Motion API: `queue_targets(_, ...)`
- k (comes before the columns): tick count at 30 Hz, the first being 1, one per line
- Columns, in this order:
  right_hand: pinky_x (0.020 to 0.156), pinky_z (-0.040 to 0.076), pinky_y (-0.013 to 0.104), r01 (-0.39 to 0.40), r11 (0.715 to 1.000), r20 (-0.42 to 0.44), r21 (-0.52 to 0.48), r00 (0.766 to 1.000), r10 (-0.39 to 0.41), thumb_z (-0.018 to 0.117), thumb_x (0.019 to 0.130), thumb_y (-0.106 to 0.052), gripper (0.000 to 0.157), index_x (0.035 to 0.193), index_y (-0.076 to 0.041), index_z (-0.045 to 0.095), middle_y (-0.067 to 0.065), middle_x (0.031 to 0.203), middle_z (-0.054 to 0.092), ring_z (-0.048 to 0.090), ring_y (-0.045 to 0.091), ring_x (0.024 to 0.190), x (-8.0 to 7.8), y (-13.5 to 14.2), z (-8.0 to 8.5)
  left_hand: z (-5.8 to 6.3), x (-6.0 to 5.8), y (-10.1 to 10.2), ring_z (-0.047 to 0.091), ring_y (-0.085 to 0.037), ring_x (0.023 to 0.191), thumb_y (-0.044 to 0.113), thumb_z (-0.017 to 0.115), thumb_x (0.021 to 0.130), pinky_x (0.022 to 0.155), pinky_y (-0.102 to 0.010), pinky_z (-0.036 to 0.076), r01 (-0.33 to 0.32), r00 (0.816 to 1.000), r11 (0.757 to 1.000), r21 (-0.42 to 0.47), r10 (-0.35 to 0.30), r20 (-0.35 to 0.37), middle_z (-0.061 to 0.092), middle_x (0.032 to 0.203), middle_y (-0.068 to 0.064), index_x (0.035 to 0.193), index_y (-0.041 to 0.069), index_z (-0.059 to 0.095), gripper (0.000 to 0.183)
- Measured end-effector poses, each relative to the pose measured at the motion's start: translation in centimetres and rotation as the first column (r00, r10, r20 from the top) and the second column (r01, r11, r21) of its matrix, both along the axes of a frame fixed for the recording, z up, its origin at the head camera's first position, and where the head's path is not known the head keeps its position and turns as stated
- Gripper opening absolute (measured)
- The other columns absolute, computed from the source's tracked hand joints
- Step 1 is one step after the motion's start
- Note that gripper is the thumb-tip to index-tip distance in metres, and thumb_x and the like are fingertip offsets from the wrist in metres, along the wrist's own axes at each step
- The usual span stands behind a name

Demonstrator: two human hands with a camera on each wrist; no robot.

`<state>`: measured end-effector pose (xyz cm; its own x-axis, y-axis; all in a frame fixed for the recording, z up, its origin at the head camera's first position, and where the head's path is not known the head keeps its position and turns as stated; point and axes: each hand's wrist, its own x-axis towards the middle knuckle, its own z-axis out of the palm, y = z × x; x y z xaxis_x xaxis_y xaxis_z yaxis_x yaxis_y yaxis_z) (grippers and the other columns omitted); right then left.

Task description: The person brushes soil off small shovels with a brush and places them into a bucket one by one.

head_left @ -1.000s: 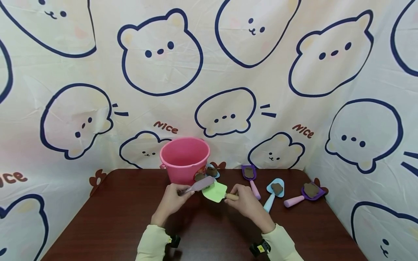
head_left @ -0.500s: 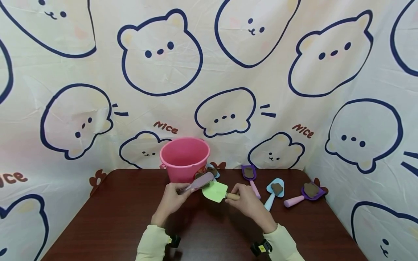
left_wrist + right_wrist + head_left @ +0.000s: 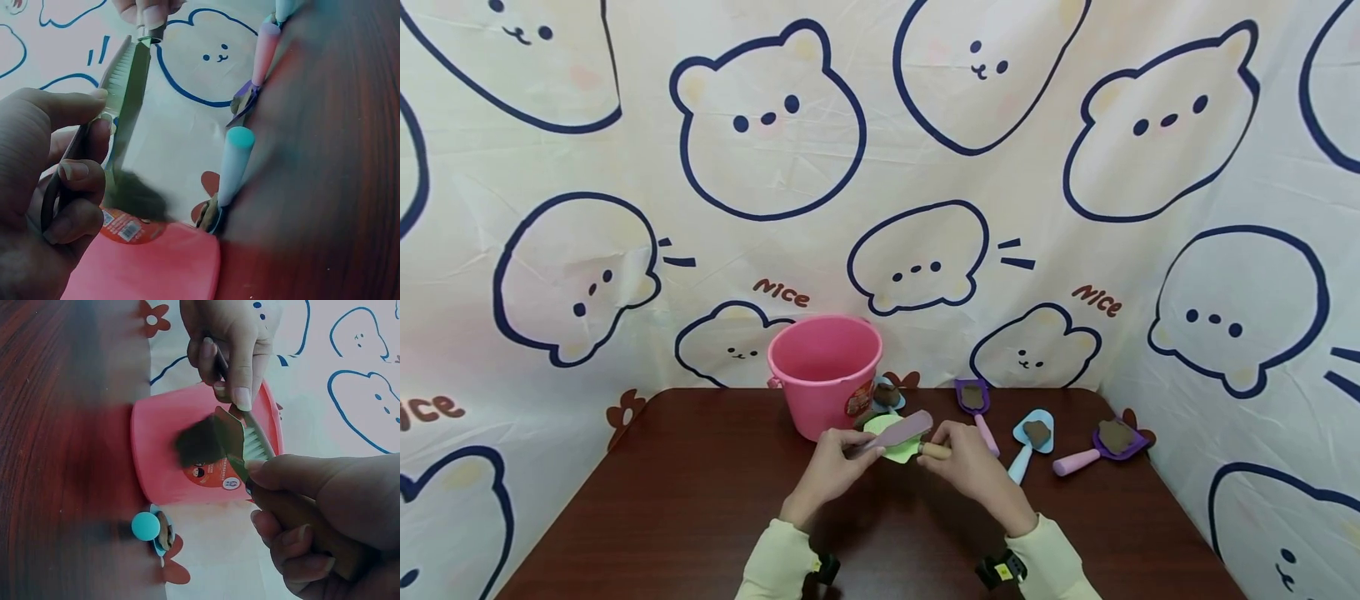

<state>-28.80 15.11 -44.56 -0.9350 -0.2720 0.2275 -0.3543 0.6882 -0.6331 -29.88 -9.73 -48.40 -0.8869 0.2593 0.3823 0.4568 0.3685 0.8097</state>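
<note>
My left hand (image 3: pixel 827 467) grips a grey-purple brush (image 3: pixel 904 429) by its handle. The brush lies across a small green shovel (image 3: pixel 880 424), its pale bristles (image 3: pixel 254 445) turned to the blade in the right wrist view. My right hand (image 3: pixel 966 462) holds that shovel by its wooden handle (image 3: pixel 935 451). A blurred dark lump (image 3: pixel 200 442) shows just off the blade's far end, in front of a pink bucket (image 3: pixel 822 408); whether it touches the blade I cannot tell. The bucket stands upright behind both hands, its floor hidden.
A blue shovel with a brown lump (image 3: pixel 887 395) lies beside the bucket. To the right are a purple shovel (image 3: pixel 973 398), another blue shovel (image 3: pixel 1022 458) and a purple one with a pink handle (image 3: pixel 1077 462), each bearing a brown lump. A patterned cloth (image 3: pixel 917 183) hangs behind the brown table (image 3: pixel 662 500).
My left hand has moved right with the brush, which now crosses over the green blade instead of reaching its left end. My right hand and the shovel have hardly moved.
</note>
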Motion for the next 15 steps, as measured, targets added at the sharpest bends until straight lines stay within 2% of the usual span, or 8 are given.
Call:
queue_targets(4,0.056,0.047,0.025,0.010,1.000,0.008,-0.003,1.000,-0.010,0.085,0.083,-0.020,0.025,0.087,-0.007,0.064,-0.002,0.074,0.060,0.053,0.011,0.064,0.0,0.1,0.1,-0.2,-0.1,-0.1,0.070,-0.015,0.086,0.018,0.078,0.091,0.081,-0.032,0.059,0.001,1.000,1.000,0.001,-0.001,-0.014,0.077,0.107,-0.010,0.114,0.006,0.078,0.026)
queue_targets(15,0.057,0.046,0.025,0.030,0.999,0.011,0.012,0.999,-0.030,0.086,0.083,-0.020,0.025,0.087,-0.007,0.065,-0.002,0.075,0.061,0.053,0.011,0.065,0.0,0.3,0.2,-0.5,-0.6,-1.3,0.070,-0.017,0.090,0.011,0.079,0.089,0.082,-0.033,0.059,-0.075,0.997,0.997,-0.017,0.075,-0.017,0.076,0.108,-0.009,0.111,0.005,0.079,0.023)
